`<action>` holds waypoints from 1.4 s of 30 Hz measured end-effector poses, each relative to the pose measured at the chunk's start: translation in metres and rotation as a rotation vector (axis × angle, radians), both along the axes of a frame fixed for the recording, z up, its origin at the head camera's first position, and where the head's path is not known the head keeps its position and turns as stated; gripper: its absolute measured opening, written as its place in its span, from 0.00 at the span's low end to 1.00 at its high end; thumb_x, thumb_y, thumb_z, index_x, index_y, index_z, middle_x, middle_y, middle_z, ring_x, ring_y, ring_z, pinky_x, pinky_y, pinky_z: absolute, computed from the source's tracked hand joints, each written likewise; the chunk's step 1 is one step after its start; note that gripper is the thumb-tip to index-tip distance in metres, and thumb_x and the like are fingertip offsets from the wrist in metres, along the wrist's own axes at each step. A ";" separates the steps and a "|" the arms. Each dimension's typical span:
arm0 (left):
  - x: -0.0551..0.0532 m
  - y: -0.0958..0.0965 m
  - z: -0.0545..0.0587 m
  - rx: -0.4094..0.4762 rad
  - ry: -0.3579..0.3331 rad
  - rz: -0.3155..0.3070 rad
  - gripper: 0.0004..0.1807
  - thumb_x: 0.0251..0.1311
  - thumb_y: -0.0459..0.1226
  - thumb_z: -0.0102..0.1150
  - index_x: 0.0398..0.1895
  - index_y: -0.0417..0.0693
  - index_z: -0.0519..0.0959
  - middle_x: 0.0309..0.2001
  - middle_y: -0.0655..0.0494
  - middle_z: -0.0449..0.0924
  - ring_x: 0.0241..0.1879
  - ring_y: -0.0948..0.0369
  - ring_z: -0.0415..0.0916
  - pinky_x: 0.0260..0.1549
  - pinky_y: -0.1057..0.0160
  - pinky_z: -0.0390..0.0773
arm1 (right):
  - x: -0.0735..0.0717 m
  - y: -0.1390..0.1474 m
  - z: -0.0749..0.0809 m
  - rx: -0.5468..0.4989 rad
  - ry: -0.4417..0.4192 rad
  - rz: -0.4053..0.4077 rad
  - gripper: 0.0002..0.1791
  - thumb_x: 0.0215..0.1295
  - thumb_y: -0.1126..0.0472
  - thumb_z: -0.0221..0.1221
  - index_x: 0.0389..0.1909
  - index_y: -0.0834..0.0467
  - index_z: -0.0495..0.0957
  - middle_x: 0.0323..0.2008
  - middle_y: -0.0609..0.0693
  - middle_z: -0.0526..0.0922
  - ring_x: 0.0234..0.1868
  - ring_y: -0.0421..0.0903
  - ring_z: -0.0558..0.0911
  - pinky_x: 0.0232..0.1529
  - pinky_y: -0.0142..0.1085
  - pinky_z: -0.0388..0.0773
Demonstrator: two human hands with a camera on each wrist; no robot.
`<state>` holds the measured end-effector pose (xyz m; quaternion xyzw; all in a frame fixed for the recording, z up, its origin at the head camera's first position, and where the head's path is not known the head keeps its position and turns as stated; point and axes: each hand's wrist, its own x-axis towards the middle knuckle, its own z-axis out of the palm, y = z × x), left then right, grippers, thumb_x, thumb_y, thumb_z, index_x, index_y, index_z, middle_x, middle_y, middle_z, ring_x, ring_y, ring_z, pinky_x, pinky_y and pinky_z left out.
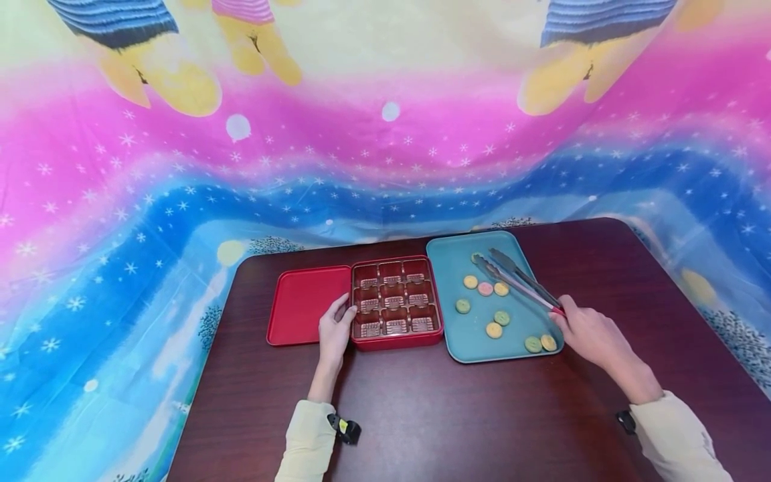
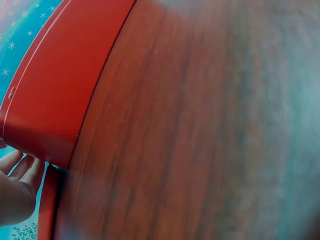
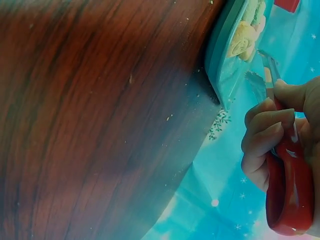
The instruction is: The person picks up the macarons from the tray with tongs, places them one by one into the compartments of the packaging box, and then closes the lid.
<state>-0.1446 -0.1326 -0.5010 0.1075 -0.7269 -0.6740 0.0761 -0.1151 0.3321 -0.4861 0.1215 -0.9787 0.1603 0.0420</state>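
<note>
My right hand (image 1: 593, 335) grips a pair of metal tongs (image 1: 530, 288) by their red handles (image 3: 295, 187). The tongs reach over the teal tray (image 1: 466, 348), arms spread apart, one tip right at a green cookie (image 1: 476, 257) near the far side. Yellow, green and pink cookies (image 1: 485, 288) lie scattered on that tray. My left hand (image 1: 334, 328) rests against the left side of a red box (image 1: 397, 342), thumb by its rim and fingers fairly straight. Inside the box sits a brown divided insert (image 1: 394, 302) with several unfilled compartments.
Left of the box lies a flat red lid (image 1: 304, 304), partly under my left hand. Everything stands on a dark wood table (image 1: 409, 408). A patterned cloth (image 1: 373, 167) hangs along the table's far edge and sides.
</note>
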 end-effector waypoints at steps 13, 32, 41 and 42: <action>0.007 0.002 0.013 0.009 0.011 -0.013 0.22 0.71 0.27 0.57 0.67 0.27 0.74 0.66 0.31 0.74 0.69 0.42 0.70 0.65 0.45 0.71 | -0.004 -0.006 -0.002 0.015 -0.010 -0.003 0.14 0.74 0.62 0.61 0.42 0.66 0.66 0.17 0.47 0.64 0.17 0.44 0.66 0.19 0.40 0.65; 0.009 0.000 0.009 0.022 -0.015 -0.005 0.23 0.71 0.27 0.57 0.67 0.27 0.73 0.66 0.29 0.73 0.69 0.40 0.69 0.67 0.43 0.68 | -0.009 -0.011 -0.005 0.018 0.026 0.015 0.14 0.73 0.62 0.63 0.41 0.66 0.67 0.16 0.47 0.63 0.15 0.44 0.65 0.16 0.39 0.64; 0.006 0.003 0.009 0.021 -0.012 -0.004 0.23 0.72 0.27 0.56 0.68 0.27 0.72 0.67 0.29 0.72 0.70 0.39 0.68 0.67 0.42 0.67 | -0.009 -0.011 -0.006 0.024 0.061 0.014 0.14 0.72 0.62 0.64 0.38 0.64 0.67 0.16 0.47 0.62 0.14 0.43 0.64 0.15 0.38 0.62; 0.007 0.002 0.010 0.026 -0.010 -0.008 0.23 0.72 0.27 0.56 0.68 0.27 0.72 0.66 0.29 0.72 0.70 0.39 0.68 0.67 0.42 0.68 | -0.009 -0.011 -0.006 0.024 0.059 0.012 0.14 0.72 0.62 0.64 0.38 0.64 0.67 0.16 0.47 0.62 0.14 0.43 0.63 0.15 0.38 0.62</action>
